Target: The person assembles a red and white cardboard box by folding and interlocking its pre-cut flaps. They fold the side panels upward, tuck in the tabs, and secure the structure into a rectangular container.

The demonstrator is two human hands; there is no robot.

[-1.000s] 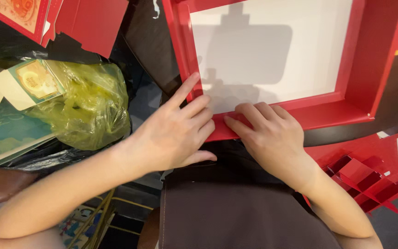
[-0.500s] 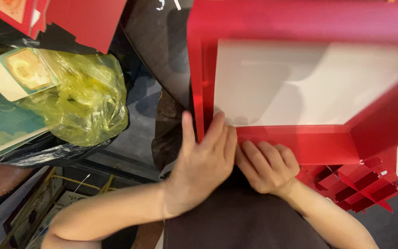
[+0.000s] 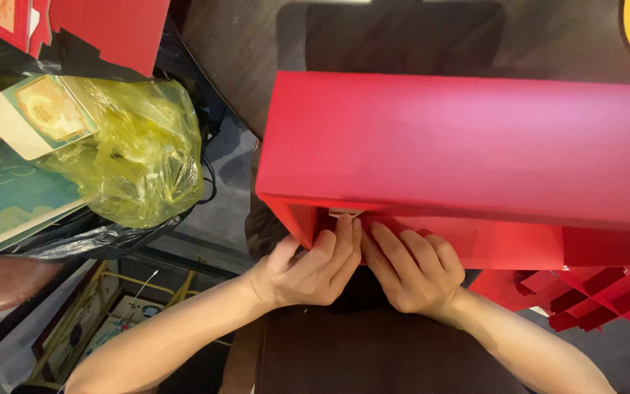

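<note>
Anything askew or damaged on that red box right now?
No damage shows. The red box is tipped on edge, its outer wall facing the camera. A small pale flap pokes out at its lower rim, where the left hand and right hand press their fingertips.

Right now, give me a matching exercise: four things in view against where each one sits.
Things:
1. red box
2. yellow plastic bag
3. red cardboard divider
4. left hand

Places:
A. lower right, beside the right forearm
B. pressed to the box's near edge, next to the right hand
C. centre, tipped up on the dark table
D. far left, on the clutter

Pairs: 1-C, 2-D, 3-A, 4-B
</note>
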